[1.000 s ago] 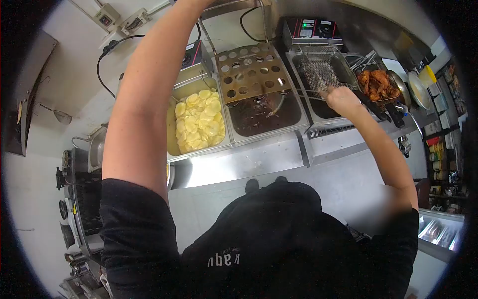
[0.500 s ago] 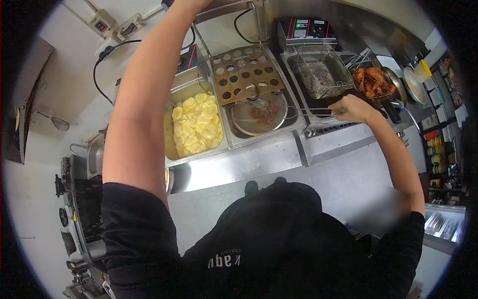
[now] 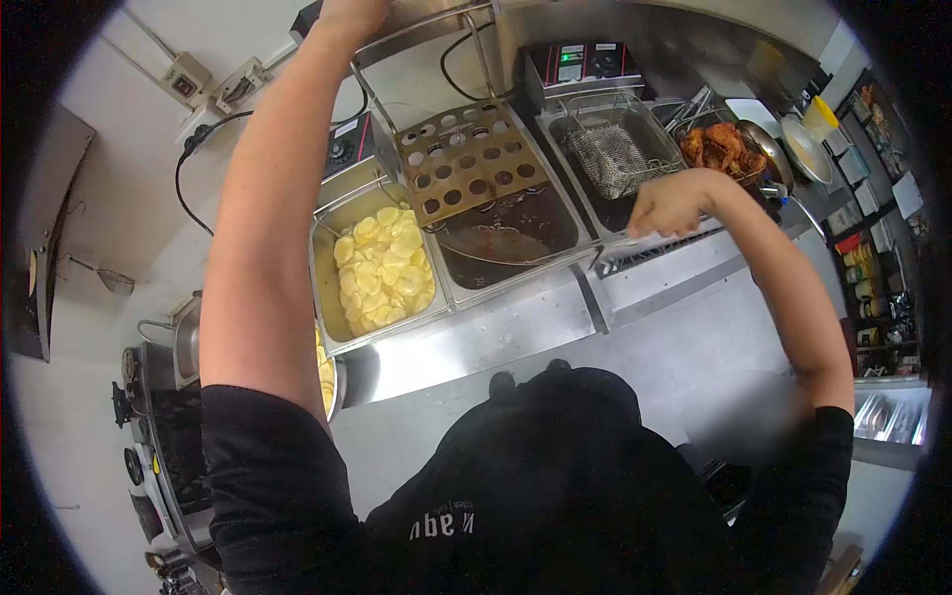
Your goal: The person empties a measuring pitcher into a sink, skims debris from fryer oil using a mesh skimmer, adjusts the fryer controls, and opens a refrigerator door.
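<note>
At the top edge, my left hand (image 3: pixel 355 14) grips the raised fryer heating unit (image 3: pixel 421 22); its fingers are partly cut off by the frame. From that unit, rods run down to a perforated metal plate (image 3: pixel 466 164), which slants over the middle fryer tank (image 3: pixel 567 223). My right hand (image 3: pixel 672 205) is closed around the handle of a mesh skimmer. The skimmer (image 3: pixel 496 246) lies tilted in the dark oil, just below the plate's lower edge, its handle mostly hidden by the hand.
Left of the tank, a metal bin (image 3: pixel 327 273) holds pale round slices (image 3: pixel 387 268). To the right are a wire fryer basket (image 3: pixel 620 154), fried chicken (image 3: pixel 722 149) in another basket, and bowls (image 3: pixel 805 154). A steel counter edge (image 3: pixel 476 342) runs in front.
The skimmer has gone from nearly level, with brown bits on it, to tilted and lower in the oil. My right hand has moved left. The view has shifted slightly.
</note>
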`<action>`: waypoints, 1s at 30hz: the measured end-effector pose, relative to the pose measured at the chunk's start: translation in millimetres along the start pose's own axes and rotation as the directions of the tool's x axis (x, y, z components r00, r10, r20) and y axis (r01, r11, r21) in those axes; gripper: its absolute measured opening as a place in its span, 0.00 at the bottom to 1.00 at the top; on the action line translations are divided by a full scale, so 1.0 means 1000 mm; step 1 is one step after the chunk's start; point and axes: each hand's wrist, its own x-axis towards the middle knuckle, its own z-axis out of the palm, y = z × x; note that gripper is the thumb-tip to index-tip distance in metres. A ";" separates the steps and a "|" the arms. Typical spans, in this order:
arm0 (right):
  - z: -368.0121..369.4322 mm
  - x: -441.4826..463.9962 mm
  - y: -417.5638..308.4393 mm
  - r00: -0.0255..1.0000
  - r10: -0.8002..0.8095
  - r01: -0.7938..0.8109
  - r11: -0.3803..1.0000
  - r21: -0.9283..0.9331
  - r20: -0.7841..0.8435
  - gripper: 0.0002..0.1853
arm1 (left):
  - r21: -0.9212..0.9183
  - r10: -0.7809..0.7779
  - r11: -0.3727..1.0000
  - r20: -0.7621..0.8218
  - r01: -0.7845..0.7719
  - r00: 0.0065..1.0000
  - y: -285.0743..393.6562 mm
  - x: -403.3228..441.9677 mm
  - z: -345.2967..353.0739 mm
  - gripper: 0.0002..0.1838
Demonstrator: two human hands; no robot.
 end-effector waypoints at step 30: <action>0.047 0.077 0.055 0.584 -0.425 -0.360 0.628 -0.690 -0.692 0.27 | 0.017 -0.025 1.000 -0.033 0.026 0.999 0.000 0.000 0.015 0.09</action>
